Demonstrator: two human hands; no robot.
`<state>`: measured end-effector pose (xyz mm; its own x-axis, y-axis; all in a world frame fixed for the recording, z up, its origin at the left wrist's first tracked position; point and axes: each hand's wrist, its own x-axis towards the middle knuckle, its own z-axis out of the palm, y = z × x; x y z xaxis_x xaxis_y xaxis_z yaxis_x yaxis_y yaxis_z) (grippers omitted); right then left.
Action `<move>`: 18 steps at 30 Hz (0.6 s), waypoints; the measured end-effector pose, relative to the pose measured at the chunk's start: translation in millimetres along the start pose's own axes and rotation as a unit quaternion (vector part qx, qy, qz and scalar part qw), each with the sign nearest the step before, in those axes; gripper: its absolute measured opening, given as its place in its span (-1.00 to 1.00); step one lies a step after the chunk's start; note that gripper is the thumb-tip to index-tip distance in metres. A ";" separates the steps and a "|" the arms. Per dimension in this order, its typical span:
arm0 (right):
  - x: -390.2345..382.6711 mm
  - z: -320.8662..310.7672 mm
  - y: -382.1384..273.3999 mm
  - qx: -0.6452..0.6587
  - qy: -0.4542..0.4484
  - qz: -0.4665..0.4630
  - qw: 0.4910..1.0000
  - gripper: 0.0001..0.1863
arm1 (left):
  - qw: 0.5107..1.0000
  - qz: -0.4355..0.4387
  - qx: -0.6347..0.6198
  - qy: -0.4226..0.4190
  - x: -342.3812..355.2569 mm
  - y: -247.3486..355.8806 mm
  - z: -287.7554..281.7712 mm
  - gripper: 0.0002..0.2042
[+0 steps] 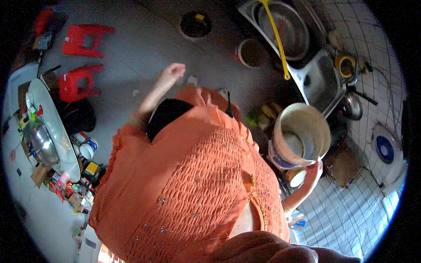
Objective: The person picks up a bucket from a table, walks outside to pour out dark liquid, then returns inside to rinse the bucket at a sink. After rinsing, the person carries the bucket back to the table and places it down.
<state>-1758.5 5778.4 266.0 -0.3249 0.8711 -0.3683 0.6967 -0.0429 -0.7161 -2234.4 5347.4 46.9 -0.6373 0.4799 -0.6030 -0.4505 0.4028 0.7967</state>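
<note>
My right hand (313, 170) grips the lower edge of a pale, grimy plastic bucket (283, 122), held out at my right beside the sink. The bucket is tilted so its inside faces the camera, showing its bottom. My left hand (174, 70) is raised at upper centre over the grey floor, its fingers curled closed with nothing visible in them. My orange smocked top (184, 175) fills much of the lower middle of the view.
A steel double sink (326, 85) with a yellow hose (280, 44) stands at right, a bucket (250, 53) beside it and a dark round container (195, 24) farther off. Red stools (83, 41) and a cluttered counter with a steel bowl (41, 142) are at left.
</note>
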 end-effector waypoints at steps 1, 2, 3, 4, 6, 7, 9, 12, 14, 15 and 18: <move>-0.5 19.5 11.6 0.007 -0.010 0.000 1.000 -0.64 | 1.000 0.015 -0.009 -0.014 4.9 -7.4 -6.4 -0.73; 0.7 47.7 9.0 0.056 0.011 0.075 0.996 -0.74 | 1.000 0.010 0.013 -0.016 8.4 -10.8 -15.3 -0.71; -10.6 80.6 3.1 0.102 0.033 0.153 0.983 -0.81 | 0.999 0.002 0.036 -0.022 9.0 -12.8 -25.4 -0.70; -22.7 122.4 -27.7 0.128 0.007 0.158 0.979 -0.80 | 0.999 0.006 0.045 -0.022 6.6 -11.6 -33.6 -0.66; -15.6 161.7 4.6 0.108 -0.059 0.142 0.982 -0.72 | 0.999 0.011 0.032 0.001 -2.1 -7.0 -54.7 -0.64; -18.7 195.2 -3.9 0.111 -0.060 0.168 0.978 -0.76 | 0.999 0.017 0.028 0.009 -5.0 -5.3 -64.0 -0.64; -5.6 241.8 -2.5 0.086 -0.125 0.138 0.979 -0.78 | 0.997 0.008 0.071 0.038 -17.4 -15.3 -81.8 -0.63; 5.7 305.1 -28.8 0.132 -0.189 0.101 0.968 -0.72 | 0.995 -0.019 0.090 0.041 -32.5 -36.4 -97.5 -0.65; 27.3 334.2 -13.9 0.203 -0.244 0.056 0.947 -0.68 | 0.996 -0.010 0.065 0.054 -54.5 -24.0 -97.3 -0.67; 38.9 348.7 -21.4 0.218 -0.251 0.064 0.941 -0.67 | 0.997 -0.012 0.047 0.060 -67.5 -21.0 -93.8 -0.69; 49.9 366.4 -52.6 0.257 -0.331 0.010 0.908 -0.57 | 0.998 -0.014 0.039 0.056 -104.3 -35.2 -99.4 -0.66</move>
<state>-2045.7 5644.9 68.1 -0.7479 0.3893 -0.5376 0.3710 -0.4265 -0.8249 -2214.2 5205.7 85.8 -0.6922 0.3795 -0.6138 -0.4222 0.4768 0.7710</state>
